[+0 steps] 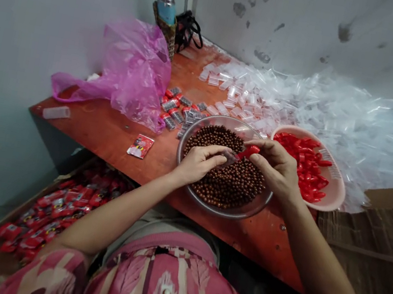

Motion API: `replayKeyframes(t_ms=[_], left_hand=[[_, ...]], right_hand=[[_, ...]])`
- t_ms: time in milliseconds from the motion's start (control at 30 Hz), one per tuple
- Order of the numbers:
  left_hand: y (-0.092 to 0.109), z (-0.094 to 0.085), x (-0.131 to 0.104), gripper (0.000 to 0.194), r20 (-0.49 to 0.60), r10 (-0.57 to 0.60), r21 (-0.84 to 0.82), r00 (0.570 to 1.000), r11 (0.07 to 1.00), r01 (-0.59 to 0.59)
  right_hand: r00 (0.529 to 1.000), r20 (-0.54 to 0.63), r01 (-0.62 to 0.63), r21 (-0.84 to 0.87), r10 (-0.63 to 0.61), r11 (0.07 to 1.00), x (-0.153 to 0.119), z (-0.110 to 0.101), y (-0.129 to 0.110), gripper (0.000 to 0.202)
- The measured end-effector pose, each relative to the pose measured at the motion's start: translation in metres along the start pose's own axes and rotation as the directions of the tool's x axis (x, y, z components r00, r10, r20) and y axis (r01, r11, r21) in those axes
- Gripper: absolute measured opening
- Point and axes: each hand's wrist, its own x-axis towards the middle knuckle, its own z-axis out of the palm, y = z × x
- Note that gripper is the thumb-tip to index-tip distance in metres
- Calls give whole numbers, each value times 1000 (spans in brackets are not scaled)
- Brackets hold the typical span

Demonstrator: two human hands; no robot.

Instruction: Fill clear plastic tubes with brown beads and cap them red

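Observation:
Over a clear round bowl [180,150] of small brown balls [227,188], my two hands meet. Pinched in my left hand [199,162] is a small clear plastic container [229,158] with something dark inside. My right hand [278,169] closes finger and thumb on a red cap [249,152] at the container's end; whether the cap is seated I cannot tell. Close to my right hand stands a pink basket [333,191] of red caps [304,161]. Behind the bowl lie several filled containers with red caps [175,108].
Clear empty containers [339,111] pile along the back right. A pink plastic bag [134,70], a flask [166,7] and a small red packet [140,146] are on the orange table [108,131]. Red-capped packs [60,209] fill a carton at lower left. Cardboard [372,249] stands at right.

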Motion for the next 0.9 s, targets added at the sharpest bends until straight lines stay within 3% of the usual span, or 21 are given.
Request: replayKeyframes(t_ms=[100, 167, 333, 433, 567, 700, 767, 900], left_hand=[[-2, -1, 0, 31, 74, -13, -85, 997, 996, 19], [-2, -2, 1, 31, 104, -28, -173, 994, 984, 45], [0, -5, 0, 42, 149, -151, -428, 977, 881, 202], [1, -5, 0, 43, 165, -168, -483, 972, 846, 228], [2, -5, 0, 40, 168, -119, -398, 979, 900, 178], [3, -2, 0, 31, 18, -22, -154, 1000, 988, 24], [4, -1, -1, 27, -33, 44, 5, 998, 999, -44], [6, 1, -3, 25, -37, 135, 192, 990, 973, -125]], right_hand=[[987, -149, 56, 6, -55, 998, -2, 16, 4, 24], [978, -170, 112, -54, -120, 992, -2, 23, 8, 23], [947, 63, 320, -265, -315, 910, -1, 17, 8, 27], [924, 181, 377, -280, -337, 883, 1, 8, 5, 31], [946, 181, 305, -213, -270, 928, 1, 1, 8, 24], [984, 46, 177, -260, -171, 949, -1, -2, 2, 21], [974, 62, 226, -365, -218, 903, -1, -1, -5, 22], [916, 266, 398, -517, -300, 758, 0, 7, -14, 23]])
